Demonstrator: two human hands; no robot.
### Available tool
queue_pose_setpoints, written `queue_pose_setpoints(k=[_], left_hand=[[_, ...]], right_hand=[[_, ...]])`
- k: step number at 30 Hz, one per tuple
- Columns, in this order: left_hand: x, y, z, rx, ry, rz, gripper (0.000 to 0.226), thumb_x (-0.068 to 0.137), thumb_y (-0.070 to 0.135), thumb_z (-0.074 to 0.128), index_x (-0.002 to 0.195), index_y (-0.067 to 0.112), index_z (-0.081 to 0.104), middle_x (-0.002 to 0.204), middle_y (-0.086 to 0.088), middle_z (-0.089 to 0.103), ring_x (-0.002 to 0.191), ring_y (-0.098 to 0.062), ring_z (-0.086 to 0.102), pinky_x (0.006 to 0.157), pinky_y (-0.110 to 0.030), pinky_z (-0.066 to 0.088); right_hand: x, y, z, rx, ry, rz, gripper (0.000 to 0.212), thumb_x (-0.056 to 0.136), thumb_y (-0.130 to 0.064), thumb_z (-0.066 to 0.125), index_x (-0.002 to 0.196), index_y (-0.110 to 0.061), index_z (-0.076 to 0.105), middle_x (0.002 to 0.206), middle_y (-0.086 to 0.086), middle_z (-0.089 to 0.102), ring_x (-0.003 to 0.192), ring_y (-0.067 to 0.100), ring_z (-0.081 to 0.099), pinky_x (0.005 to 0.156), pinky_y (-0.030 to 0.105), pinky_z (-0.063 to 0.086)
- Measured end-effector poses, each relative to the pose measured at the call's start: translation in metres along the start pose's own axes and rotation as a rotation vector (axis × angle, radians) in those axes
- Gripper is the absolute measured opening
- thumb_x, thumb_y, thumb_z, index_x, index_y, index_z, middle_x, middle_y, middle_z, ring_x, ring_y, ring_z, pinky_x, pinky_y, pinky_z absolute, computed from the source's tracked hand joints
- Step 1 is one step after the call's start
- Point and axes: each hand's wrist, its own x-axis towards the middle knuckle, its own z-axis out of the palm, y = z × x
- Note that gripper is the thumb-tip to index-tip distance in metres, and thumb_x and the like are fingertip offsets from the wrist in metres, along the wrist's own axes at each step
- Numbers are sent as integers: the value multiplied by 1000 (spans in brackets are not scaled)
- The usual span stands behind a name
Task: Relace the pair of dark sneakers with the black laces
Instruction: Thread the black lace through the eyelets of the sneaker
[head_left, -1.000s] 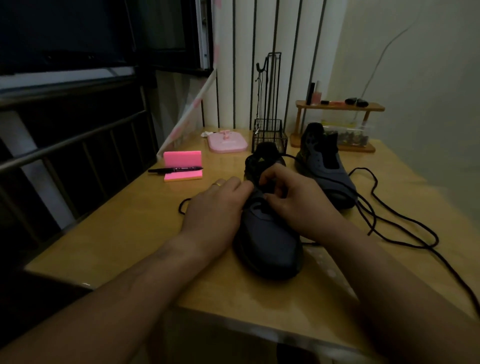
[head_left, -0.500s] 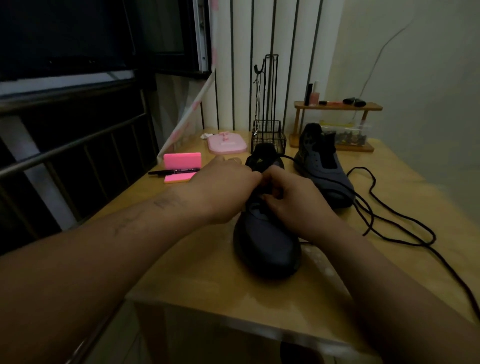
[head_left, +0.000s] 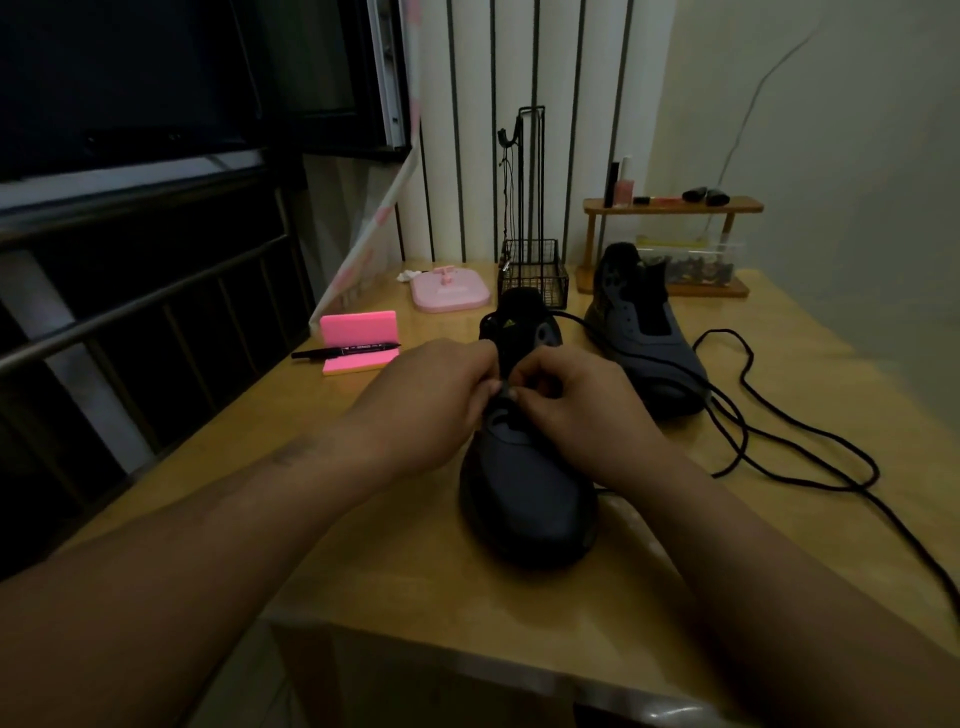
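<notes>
Dark matte sneaker stands toe-nearest, black lace trailing rightward

Left hand and right hand hide the eyelets of the near sneaker.

Dark grey sneaker, black lace — pink pad, black marker, tan table — white wall, black stripes

Bare table is left open to the left of the near shoe, up to the marker and pink block. The right side is crossed by loose lace loops. Only a narrow gap is left beside the far shoe. The back edge is blocked by stand, basket and shelf. A railing bounds the left.
</notes>
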Motion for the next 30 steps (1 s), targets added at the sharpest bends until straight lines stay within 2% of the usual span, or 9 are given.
queue_pose_setpoints(k=[2,5,8,11,15,19,24,27,30], left_hand=[[-1,-1,1,-156,4,-87,8,102,28,64,95,25,63,88,9,67,82,-9,61,72,-37,53],[-4,-5,-1,-406,-38,-235,11,104,31,62,97,23,65,86,4,70,78,-4,65,67,-24,48],[-6,-7,0,-620,-77,-309,15,106,26,59,97,15,66,84,0,73,75,-10,67,68,-25,52],[-7,-6,8,-744,-60,-386,14,104,25,63,93,16,65,80,1,71,71,-8,63,64,-24,51],[-4,-4,12,-796,-41,-427,16,101,25,69,88,18,62,82,-4,70,70,-10,62,60,-24,51],[-7,-1,7,-783,-52,-415,15,100,28,70,93,17,63,88,-7,72,75,-13,64,65,-26,54],[-8,7,4,-691,-87,-380,22,97,37,73,102,22,57,88,2,65,76,-4,63,70,-29,56],[-8,9,3,-719,-109,-406,27,95,34,74,109,25,52,92,0,62,80,-11,60,75,-37,55],[-8,13,2,-717,-134,-391,33,94,21,74,114,25,48,91,-1,60,76,-9,55,68,-28,48]], right_hand=[[0,1,0,16,-4,3,7,92,-26,76,95,-29,70,83,-9,63,79,7,60,75,41,56],[1,2,0,22,-8,7,10,92,-24,75,96,-30,68,79,-7,60,75,7,58,69,36,53],[3,2,0,28,-28,1,14,93,-21,74,98,-30,66,78,-7,57,73,7,55,66,31,48],[3,2,0,22,-34,-2,12,93,-21,74,100,-29,69,78,-8,58,74,7,56,68,32,51],[5,4,1,-43,-46,-11,16,96,-26,72,111,-30,76,88,-15,58,85,6,58,78,29,52],[10,2,3,-117,-128,-9,28,100,-32,65,126,-31,74,106,-8,58,104,15,59,91,33,50],[14,-4,-4,-87,-175,26,17,99,-27,67,113,-27,76,95,-15,58,93,7,57,75,24,42],[19,-10,-8,11,-242,103,8,97,-21,70,102,-22,75,91,-12,66,89,10,63,74,27,50],[26,-18,-17,104,-327,204,8,97,-17,70,100,-20,77,92,-4,71,86,11,65,70,25,51]])
